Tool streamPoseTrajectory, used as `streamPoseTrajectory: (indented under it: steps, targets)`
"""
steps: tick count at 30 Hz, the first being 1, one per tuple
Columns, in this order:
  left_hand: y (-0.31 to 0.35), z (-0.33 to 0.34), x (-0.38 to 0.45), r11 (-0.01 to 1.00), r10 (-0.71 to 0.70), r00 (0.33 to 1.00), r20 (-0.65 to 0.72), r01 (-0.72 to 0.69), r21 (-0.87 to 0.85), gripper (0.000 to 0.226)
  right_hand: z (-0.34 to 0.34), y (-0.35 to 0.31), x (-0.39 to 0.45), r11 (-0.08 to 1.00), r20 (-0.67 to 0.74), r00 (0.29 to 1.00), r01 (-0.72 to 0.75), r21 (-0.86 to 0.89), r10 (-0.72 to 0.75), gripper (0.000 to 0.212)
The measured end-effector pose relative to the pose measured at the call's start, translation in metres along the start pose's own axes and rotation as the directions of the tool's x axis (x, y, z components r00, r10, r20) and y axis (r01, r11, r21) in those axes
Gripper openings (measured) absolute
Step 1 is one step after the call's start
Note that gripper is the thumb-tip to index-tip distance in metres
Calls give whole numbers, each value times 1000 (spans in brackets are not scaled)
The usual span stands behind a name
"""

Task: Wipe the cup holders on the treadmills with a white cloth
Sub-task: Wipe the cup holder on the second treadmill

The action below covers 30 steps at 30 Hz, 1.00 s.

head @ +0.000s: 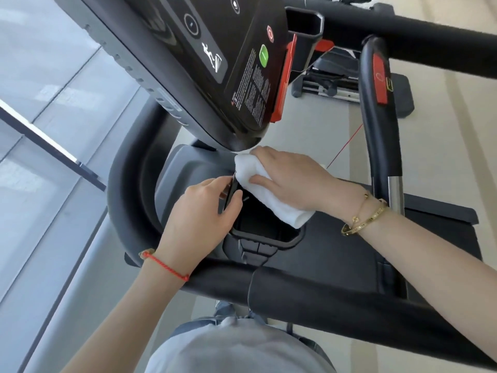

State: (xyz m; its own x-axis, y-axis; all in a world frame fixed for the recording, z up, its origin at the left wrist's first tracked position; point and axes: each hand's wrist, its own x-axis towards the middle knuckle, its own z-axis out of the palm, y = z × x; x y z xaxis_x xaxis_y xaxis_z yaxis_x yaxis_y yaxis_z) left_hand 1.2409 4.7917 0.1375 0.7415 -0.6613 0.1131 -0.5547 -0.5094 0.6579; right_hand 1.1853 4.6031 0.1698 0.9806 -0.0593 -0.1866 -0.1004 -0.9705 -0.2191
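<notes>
The right hand (290, 179) lies flat, fingers spread, pressing a folded white terry cloth (271, 195) against the far rim of the dark rectangular plastic cup holder (265, 236) of the treadmill. The cloth drapes from under the palm down over the holder's right edge, its lower fold hanging just inside the opening. The left hand (200, 211) sits just beside the right, on the holder's left rim, fingers curled around a thin black flat object (231, 191) that stands on edge between the two hands; what it is cannot be told.

The holder's near rim and near half of its hollow are open and uncovered. Nearer than the hands, a thick black padded handlebar (322, 300) crosses the view, and a curved black frame tube (129, 200) bends round to the left of the left hand, so room is narrow there. Above the right hand the tilted black console panel (228, 63) overhangs closely, almost touching the fingertips. To the right, past the wrist, a black upright grip with a red tab (380, 79) stands well apart.

The console shows a green oval button (263, 55), a red-ringed one (270, 34), a white running-figure symbol (211, 59) and a block of small print too fine to read.
</notes>
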Motion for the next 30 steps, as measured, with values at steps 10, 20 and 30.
streamPoseTrajectory:
  steps: [10, 20, 30]
  targets:
    - [5, 4, -8, 997, -67, 995, -69, 69, 28, 31, 10, 9, -28, 976, -79, 981, -167, 139, 179, 35]
    - [4, 5, -8, 1000, -16, 996, -93, 17, 10, 15, 6, 0, -11, 988, -114, 987, -97, 122, 111, 30]
    - [1, 7, -8, 998, 1, 997, -79, 4, 57, 31, 37, -22, -68, 651, -77, 841, -354, 672, 536, 46]
